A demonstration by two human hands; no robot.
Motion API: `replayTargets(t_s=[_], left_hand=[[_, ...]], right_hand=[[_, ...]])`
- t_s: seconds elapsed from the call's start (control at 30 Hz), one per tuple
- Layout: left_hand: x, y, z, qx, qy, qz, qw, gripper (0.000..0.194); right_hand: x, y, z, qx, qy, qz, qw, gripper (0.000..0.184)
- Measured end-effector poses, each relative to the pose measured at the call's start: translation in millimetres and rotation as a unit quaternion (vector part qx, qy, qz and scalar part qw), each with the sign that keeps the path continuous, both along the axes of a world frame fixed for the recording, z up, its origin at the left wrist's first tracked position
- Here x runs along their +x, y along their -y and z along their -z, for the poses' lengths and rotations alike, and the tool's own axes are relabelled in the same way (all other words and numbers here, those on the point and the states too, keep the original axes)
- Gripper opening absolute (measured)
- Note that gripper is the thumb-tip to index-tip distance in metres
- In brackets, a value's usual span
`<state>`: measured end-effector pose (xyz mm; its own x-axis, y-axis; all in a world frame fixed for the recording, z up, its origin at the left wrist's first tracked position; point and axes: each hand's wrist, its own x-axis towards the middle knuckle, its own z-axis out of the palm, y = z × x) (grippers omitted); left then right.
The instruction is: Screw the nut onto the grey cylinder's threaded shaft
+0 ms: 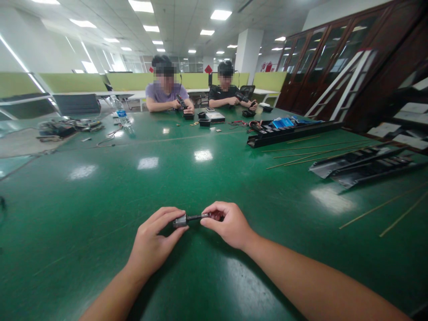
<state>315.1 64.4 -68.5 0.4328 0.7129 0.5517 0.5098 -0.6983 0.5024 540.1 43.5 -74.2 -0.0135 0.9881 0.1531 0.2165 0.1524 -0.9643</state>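
A slim part (193, 217), a grey cylinder with a dark shaft (shiny metal at the tip), spans both hands over the green tabletop (100, 200): left hand (154, 245) pinching the cylinder, right hand (230, 225) gripping the tip. Beyond are thin rods (309, 154), a clear bottle (122, 113) and a black channel (284, 137) holding blue packets (284, 122).

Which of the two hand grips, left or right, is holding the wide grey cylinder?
The left grip: it holds the grey cylinder, whereas the right grip pinches a small silvery piece at the other end of the dark shaft.
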Motion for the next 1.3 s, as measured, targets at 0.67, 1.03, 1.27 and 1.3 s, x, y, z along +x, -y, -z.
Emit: replayTargets(t_s=[0.67, 1.03, 1.27, 1.3], left_hand=[[-2.7, -0.4, -0.6, 0.004, 0.011, -0.002, 1.000, 0.027], [-3.8, -0.9, -0.8, 0.011, 0.008, -0.006, 1.000, 0.027], [-4.1, -0.1, -1.3, 0.015, 0.009, -0.005, 1.000, 0.026], [-4.1, -0.2, -1.4, 0.014, 0.009, -0.006, 1.000, 0.025]], right_hand=[[1.7, -1.0, 2.2, -0.017, -0.016, 0.005, 1.000, 0.017], [2.5, -2.8, 5.1, -0.032, -0.037, -0.001, 0.999, 0.017], [2.7, -3.0, 5.8, -0.033, -0.042, -0.004, 0.999, 0.016], [2.6, -3.0, 5.5, -0.033, -0.043, -0.004, 0.999, 0.016]])
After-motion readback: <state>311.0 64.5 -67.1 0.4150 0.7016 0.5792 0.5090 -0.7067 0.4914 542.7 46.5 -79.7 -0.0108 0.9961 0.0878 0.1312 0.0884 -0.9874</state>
